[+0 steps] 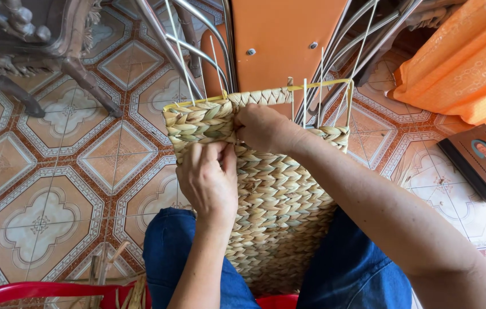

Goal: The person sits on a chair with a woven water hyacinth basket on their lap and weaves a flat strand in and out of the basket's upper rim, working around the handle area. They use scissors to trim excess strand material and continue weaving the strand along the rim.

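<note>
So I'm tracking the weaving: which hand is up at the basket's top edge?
The right hand, gripping the weave just under the yellow rim; the left hand pinches strands lower on the woven basket.

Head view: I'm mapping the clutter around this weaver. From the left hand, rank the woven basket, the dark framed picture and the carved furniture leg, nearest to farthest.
1. Woven basket: under the left hand, touching it, centre.
2. Carved furniture leg: upper left, on the tiled floor.
3. Dark framed picture: far right, lying on the floor beside the orange cloth.
</note>
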